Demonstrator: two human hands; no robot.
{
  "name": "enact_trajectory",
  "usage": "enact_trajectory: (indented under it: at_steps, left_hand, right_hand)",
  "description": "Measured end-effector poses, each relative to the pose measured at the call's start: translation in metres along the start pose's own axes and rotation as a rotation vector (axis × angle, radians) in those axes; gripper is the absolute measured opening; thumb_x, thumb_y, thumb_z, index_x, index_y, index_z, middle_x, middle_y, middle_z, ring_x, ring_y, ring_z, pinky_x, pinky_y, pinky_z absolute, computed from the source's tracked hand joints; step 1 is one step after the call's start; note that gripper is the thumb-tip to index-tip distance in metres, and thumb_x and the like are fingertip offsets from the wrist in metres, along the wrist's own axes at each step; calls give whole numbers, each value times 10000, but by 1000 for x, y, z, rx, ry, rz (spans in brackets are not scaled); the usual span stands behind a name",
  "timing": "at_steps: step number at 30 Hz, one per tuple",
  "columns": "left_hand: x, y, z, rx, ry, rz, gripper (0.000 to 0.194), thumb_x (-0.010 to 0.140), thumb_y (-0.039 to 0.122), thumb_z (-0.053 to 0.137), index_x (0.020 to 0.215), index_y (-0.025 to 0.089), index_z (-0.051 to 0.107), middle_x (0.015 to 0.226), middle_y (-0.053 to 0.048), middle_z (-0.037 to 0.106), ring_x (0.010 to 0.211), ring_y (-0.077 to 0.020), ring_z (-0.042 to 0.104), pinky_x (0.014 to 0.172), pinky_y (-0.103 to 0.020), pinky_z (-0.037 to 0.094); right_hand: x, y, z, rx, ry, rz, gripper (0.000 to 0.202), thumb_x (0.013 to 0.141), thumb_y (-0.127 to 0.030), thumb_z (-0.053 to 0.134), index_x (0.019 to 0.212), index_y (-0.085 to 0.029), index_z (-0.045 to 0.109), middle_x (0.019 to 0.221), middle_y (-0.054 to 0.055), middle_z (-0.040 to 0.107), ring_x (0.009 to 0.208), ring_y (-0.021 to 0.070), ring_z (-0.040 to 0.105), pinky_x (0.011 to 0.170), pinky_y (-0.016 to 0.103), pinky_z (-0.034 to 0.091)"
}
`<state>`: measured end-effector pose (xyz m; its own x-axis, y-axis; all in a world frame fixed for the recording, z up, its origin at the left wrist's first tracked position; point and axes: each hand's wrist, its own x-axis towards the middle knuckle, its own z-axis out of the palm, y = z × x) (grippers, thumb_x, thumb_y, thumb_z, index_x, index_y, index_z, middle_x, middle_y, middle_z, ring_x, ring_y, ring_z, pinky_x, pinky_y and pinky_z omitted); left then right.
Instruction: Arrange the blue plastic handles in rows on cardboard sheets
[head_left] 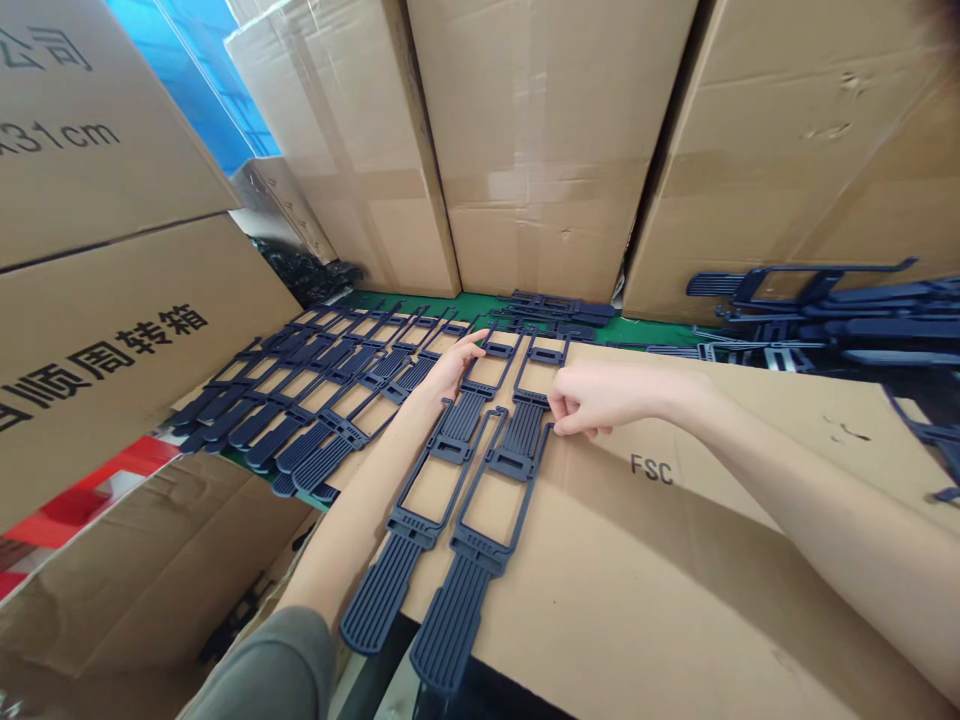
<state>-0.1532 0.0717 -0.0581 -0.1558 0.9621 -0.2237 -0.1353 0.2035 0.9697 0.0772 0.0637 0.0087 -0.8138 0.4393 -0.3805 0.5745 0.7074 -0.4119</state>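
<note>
Dark blue plastic frames with ribbed paddle ends lie in overlapping rows on a flat cardboard sheet [600,560]. My left hand [456,368] reaches to the upper left frame [489,370], its fingers apart and touching the frame's edge. Curled fingers of my right hand [574,402] rest beside the upper right frame [534,375], near the hooked tip of the lower right frame [491,500]; whatever they pinch is too small to make out. The lower left frame [431,490] lies alongside, its ribbed end past the cardboard's front edge.
Several more blue frames [300,385] lie in rows on the left. Loose frames are heaped [817,310] at the back right. Tall cardboard boxes [547,140] stand behind, and stacked printed boxes [120,340] on the left. An open carton [150,570] sits below left.
</note>
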Motion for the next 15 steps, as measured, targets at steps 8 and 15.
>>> enact_trajectory:
  at_steps: [8, 15]
  left_hand:
    - [-2, 2, 0, 6, -2, -1, 708, 696, 122, 497, 1401, 184, 483, 1006, -55, 736, 871, -216, 686, 704, -289, 533]
    - [-1, 1, 1, -7, 8, 4, 687, 693, 116, 494, 1377, 184, 513, 1005, -53, 739, 899, -218, 690, 773, -308, 542]
  right_hand:
    - [-4, 3, -9, -38, 38, 22, 119, 752, -240, 536, 712, -169, 624, 640, 29, 693, 554, 151, 633, 523, 239, 429]
    - [-34, 30, -37, 51, 245, 139, 133, 778, -199, 541, 872, -201, 635, 730, 15, 703, 595, 167, 649, 522, 256, 470]
